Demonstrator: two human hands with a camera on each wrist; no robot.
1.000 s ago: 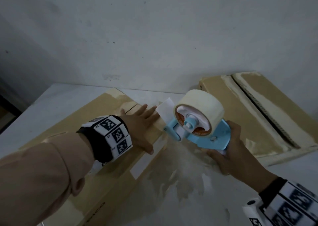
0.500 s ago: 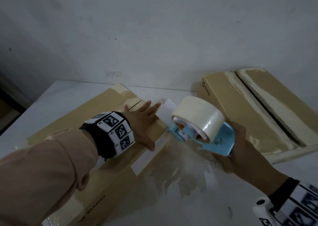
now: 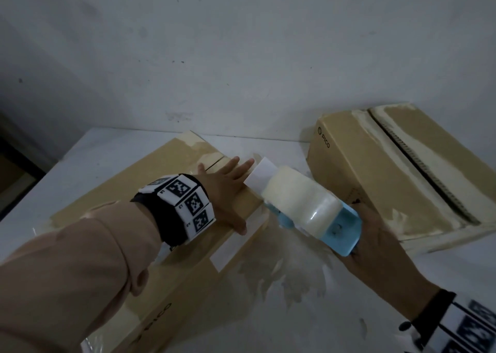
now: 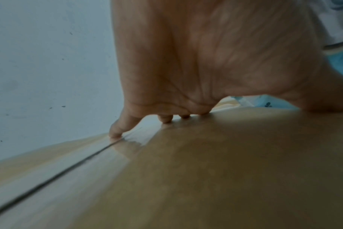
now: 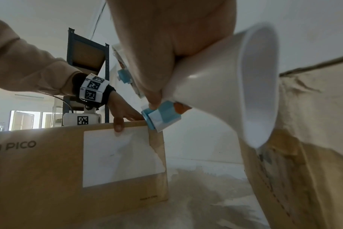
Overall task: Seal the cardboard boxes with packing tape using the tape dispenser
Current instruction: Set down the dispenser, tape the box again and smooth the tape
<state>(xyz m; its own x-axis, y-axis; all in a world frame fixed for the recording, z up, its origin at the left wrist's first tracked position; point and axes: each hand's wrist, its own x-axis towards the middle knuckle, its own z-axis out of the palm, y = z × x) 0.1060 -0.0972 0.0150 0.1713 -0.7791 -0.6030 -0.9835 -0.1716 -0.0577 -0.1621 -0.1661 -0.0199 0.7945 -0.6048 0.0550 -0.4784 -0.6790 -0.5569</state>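
Starting: a tape run; the tape dispenser (image 3: 319, 215) has its front roller at the near box's (image 3: 150, 199) 3 o'clock end, at the top edge.
Step in hand: my reading is that the loose tape tab (image 3: 260, 175) is about to be stuck down where the centre seam (image 4: 55, 176) ends.
Next move: likely press the roller onto the cardboard, then draw the dispenser along the seam toward 9 o'clock while the other hand steadies the box.
Left hand (image 3: 225, 191): fingers (image 4: 116, 131) straight and spread, palm down on the lid, thumb hooked over the side edge; holding nothing.
Right hand (image 3: 375, 234): wrapped round the dispenser's handle at 4 o'clock.
Dispenser: pale blue plastic frame, thick cream tape roll (image 3: 298, 194), glossy.
Near box: flat, tan cardboard, smooth; shiny old tape at its 12 o'clock end, white label (image 5: 119, 156) on the side.
Second box (image 3: 375, 170): at 2 o'clock, apart, top torn and fuzzy beside a dark open slit.
Worktop (image 3: 281, 299): white, with patchy tan residue.
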